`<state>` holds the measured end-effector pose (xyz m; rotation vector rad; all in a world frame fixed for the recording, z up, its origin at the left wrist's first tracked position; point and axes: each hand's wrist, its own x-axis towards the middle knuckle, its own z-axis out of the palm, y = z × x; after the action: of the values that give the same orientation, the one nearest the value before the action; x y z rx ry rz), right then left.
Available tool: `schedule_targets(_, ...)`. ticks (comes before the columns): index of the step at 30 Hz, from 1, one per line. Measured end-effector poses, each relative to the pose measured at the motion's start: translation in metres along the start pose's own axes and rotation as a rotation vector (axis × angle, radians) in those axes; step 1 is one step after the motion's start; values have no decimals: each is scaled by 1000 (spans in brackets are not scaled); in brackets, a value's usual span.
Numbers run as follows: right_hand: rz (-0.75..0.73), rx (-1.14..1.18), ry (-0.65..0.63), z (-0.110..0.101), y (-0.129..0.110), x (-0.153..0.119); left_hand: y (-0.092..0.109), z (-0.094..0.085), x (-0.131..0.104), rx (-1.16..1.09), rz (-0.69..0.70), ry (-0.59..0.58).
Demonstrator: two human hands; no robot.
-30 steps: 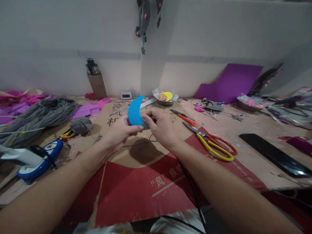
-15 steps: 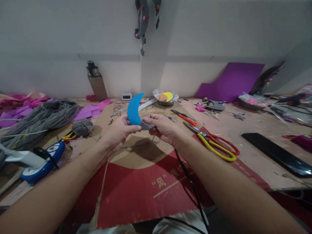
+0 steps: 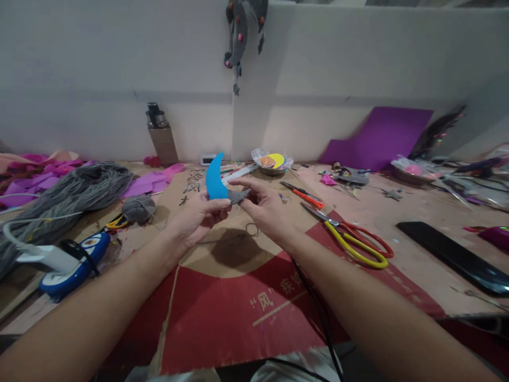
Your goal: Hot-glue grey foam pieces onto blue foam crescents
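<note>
A blue crescent [image 3: 215, 179] is held up over the cardboard, its lower tip covered in grey yarn [image 3: 237, 197]. My left hand [image 3: 202, 215] pinches the crescent's lower part, thumb in front. At the yarn-covered tip, my right hand [image 3: 264, 204] has its thumb and fingers closed round the grey end. A thin strand of yarn hangs in a loop below my hands. Beneath lies the red and brown cardboard [image 3: 222, 313].
Right of my hands lie an orange cutter [image 3: 304, 195], red-and-yellow scissors [image 3: 353, 241] and a black phone [image 3: 453, 257]. At left are a grey yarn ball [image 3: 138, 208], a yarn skein [image 3: 91, 191] and a blue power strip [image 3: 75, 268]. A small bowl [image 3: 272, 170] stands behind.
The crescent has tilted slightly and shifted a little left. My right hand's fingers have risen and spread more around the grey tip. The whole view has shifted slightly.
</note>
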<state>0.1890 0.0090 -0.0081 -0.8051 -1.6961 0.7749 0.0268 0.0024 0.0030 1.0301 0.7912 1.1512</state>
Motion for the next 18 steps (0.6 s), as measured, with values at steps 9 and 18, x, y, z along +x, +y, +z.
schedule_targets(9, -175, 20, 0, -6, 10, 4, 3, 2, -3, -119, -133, -24)
schedule_targets(18, -231, -4, -10, -10, 9, 3, 5, 4, -6, -133, -193, -96)
